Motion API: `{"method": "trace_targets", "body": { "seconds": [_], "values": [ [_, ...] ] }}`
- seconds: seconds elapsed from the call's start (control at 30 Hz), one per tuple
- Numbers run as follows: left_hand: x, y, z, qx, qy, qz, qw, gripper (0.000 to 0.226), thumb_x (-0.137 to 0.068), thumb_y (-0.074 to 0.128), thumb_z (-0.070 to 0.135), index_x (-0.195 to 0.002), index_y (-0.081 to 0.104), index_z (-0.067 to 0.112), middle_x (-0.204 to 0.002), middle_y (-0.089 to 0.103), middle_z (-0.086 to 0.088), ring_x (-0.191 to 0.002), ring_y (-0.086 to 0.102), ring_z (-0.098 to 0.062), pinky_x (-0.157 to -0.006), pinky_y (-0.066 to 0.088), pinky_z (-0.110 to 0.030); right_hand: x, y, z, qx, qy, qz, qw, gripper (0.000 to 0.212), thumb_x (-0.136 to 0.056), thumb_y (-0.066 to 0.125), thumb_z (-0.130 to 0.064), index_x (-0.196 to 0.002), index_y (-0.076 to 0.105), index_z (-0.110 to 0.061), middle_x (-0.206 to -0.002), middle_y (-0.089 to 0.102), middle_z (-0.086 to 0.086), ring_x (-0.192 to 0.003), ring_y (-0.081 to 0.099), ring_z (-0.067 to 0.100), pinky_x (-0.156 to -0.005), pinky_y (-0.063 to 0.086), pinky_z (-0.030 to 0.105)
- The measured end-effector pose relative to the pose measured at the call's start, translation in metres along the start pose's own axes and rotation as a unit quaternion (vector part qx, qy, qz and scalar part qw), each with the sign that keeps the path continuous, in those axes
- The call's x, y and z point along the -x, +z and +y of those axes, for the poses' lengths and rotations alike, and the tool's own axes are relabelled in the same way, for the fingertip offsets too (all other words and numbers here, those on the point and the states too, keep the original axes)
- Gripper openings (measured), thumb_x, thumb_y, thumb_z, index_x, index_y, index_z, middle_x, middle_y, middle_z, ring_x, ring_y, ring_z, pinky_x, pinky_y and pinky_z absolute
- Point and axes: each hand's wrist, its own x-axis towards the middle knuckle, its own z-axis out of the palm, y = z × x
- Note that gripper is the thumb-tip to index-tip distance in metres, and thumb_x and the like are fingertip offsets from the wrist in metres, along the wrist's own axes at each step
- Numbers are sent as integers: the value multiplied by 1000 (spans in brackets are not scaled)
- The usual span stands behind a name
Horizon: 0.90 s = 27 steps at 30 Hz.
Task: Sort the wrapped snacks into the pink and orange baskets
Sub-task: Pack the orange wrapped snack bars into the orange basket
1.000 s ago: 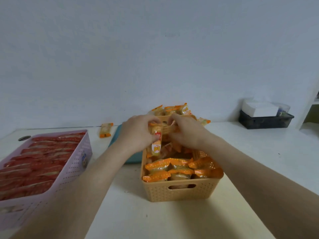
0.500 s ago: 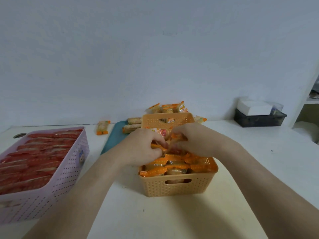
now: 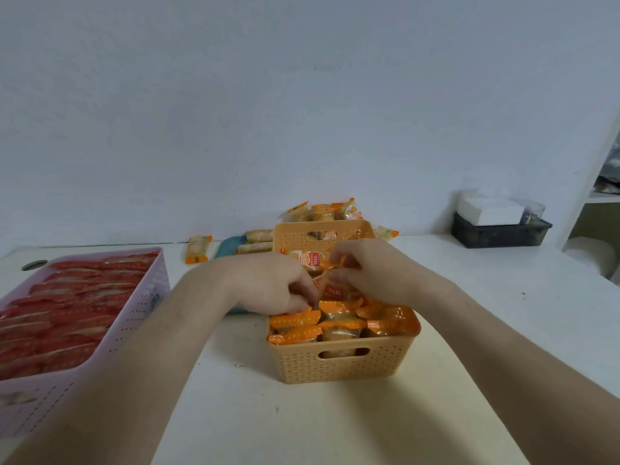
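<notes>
The white counter (image 3: 235, 414) carries everything. The pink basket (image 3: 134, 323) sits at its left edge, packed with rows of red-wrapped snacks. The orange basket (image 3: 342, 367) stands in the middle, its near half filled with orange packets on edge. More loose packets (image 3: 322, 211) lie heaped behind it at the far edge.

My left hand (image 3: 268, 283) and right hand (image 3: 372, 270) meet over the orange basket's middle. Both have their fingers curled in a pinching grip on one orange-wrapped snack (image 3: 335, 290), which stands just above the packed row. The right fingers nip its crimped top end.

I judge it very light, with a slick, crinkly film and a brittle bar inside. Squeezing the middle might crack it. The flat crimped seals at either end are the safest hold, and the film may slide unless I pinch it firmly.
</notes>
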Motion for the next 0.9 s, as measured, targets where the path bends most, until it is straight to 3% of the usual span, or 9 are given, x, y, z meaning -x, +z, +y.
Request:
{"method": "trace_targets", "body": {
  "seconds": [0.23,0.37,0.47,0.53,0.57,0.6,0.67,0.77,0.9],
  "values": [
    [-15,16,-4,-47,-16,161,986,21,-97,48,35,-96,68,28,-80,67,7,-75,62,-11,-69,53,-33,10,-15,-7,39,-37,-68,996,22,-90,61,-40,-108,68,-30,-93,65,-10,-84,59,11,-75,50,28],
    [-17,17,-2,46,16,94,994,27,-99,45,34,-90,69,23,-72,62,8,-67,57,-8,-63,47,-33,11,-11,-15,29,-30,-136,990,26,-96,51,-42,-89,70,-26,-71,59,-10,-68,53,9,-71,47,31],
    [-17,13,1,62,30,107,992,42,-100,40,44,-78,64,18,-64,56,8,-57,51,-6,-58,41,-28,8,-23,-9,-23,3,-108,994,30,-98,48,-37,-75,63,-26,-72,60,-5,-69,56,13,-67,44,33],
    [-17,13,5,31,37,103,993,36,-99,39,48,-103,67,26,-86,65,12,-78,57,-3,-70,44,-25,3,-29,-2,33,20,-37,999,19,-98,49,-27,-103,66,-32,-104,67,-5,-97,59,14,-81,44,29],
    [-18,13,6,16,41,94,995,36,-99,40,49,-115,65,29,-100,66,13,-89,58,-4,-78,45,-25,0,-30,2,80,36,-25,996,28,-97,50,-23,-121,60,-32,-121,62,-4,-113,53,16,-90,43,32],
    [-18,12,8,15,42,85,995,35,-99,40,49,-117,64,31,-104,65,14,-94,57,-4,-83,46,-26,-3,-30,5,119,55,-40,991,41,-95,52,-21,-134,49,-33,-133,54,-3,-126,44,19,-98,40,38],
    [-21,9,9,56,43,84,994,32,-98,40,49,-90,65,32,-82,63,15,-76,57,1,-77,48,-29,-10,-25,8,176,80,-123,973,61,-91,55,-25,-145,28,-36,-149,39,-3,-141,23,23,-109,28,51],
    [-34,1,5,110,19,144,983,39,-99,42,46,-71,62,27,-66,61,11,-61,58,1,-63,47,-29,-20,-14,14,198,78,-187,959,72,-88,58,-33,-147,17,-37,-153,32,-4,-145,14,25,-109,23,57],
    [-62,-5,-3,91,-1,104,990,19,-95,56,29,-103,71,21,-89,71,10,-78,68,-5,-74,53,-25,-25,-15,19,71,69,-148,984,68,-81,69,-22,-139,36,-34,-130,52,0,-118,49,24,-83,43,34]
  ]
}}
